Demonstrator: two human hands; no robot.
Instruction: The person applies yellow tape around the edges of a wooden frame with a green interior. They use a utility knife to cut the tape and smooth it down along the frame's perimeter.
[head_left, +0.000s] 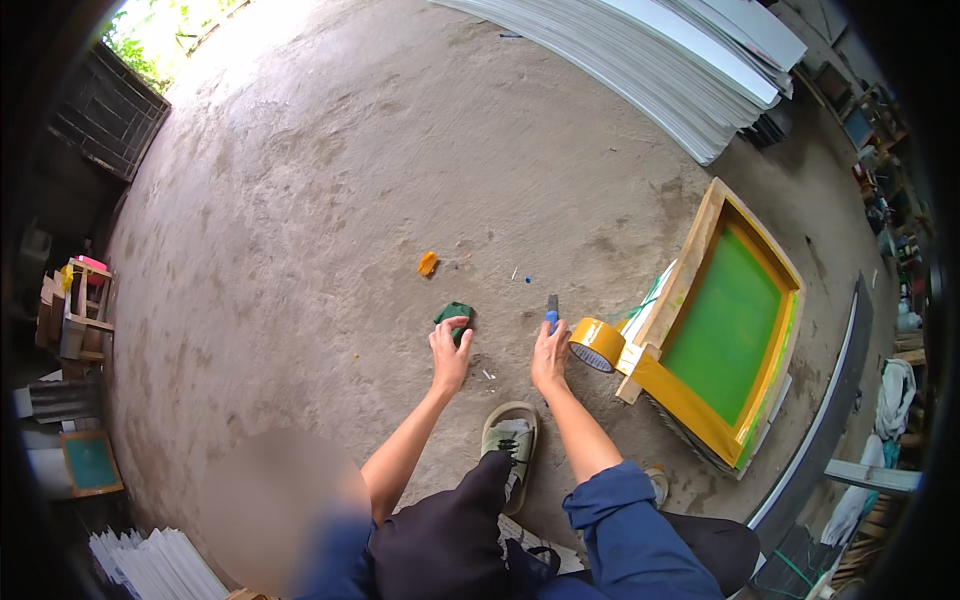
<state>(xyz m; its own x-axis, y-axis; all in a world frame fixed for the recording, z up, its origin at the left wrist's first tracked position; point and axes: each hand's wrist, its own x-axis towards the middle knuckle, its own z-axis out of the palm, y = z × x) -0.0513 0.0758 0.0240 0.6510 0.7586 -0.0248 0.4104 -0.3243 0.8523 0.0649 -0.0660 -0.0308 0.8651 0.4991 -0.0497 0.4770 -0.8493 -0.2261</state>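
Note:
A dark green crumpled piece (pixel 457 312) lies on the concrete floor ahead of me. My left hand (pixel 449 357) bends its fingers around it, with green showing between thumb and forefinger. To the right, my right hand (pixel 548 356) grips a small blue tool with a flat dark grey end (pixel 552 314), which points away from me; its exact kind is not clear. Close beside that hand is a roll of yellow-brown packing tape (pixel 597 345). It rests against the corner of a wooden-framed screen (pixel 690 292) with green mesh and yellow tape along its inner border.
Beyond my hands lie an orange scrap (pixel 428 264) and a tiny blue bit (pixel 528 280). A stack of white sheets (pixel 640 60) stands at the far right. My shoe (pixel 510 440) is just below my hands. Shelves with clutter line the right edge.

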